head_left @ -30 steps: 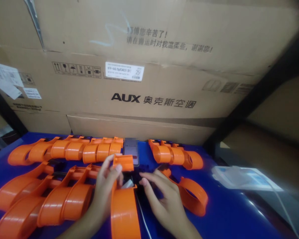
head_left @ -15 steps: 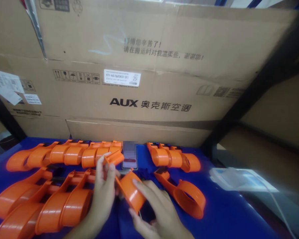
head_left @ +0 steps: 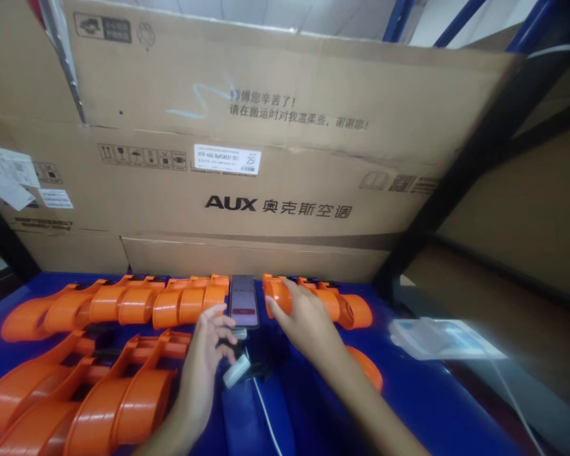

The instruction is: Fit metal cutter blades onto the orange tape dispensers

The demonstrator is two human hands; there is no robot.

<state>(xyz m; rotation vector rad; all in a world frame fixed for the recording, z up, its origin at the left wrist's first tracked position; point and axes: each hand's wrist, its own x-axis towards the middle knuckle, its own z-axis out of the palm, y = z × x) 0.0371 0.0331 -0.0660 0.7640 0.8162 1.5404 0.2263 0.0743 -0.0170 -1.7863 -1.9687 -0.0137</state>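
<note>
I see the right hand (head_left: 308, 320) pinching an orange ring (head_left: 277, 292), three o'clock from the phone (head_left: 243, 301). The left hand (head_left: 209, 342) is spread, a silver block (head_left: 236, 371) at its four o'clock.

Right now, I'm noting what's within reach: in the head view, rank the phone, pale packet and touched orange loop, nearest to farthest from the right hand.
1. Orange loop: under the right hand.
2. Phone: left of that hand.
3. Pale packet: farther, to the right.
</note>
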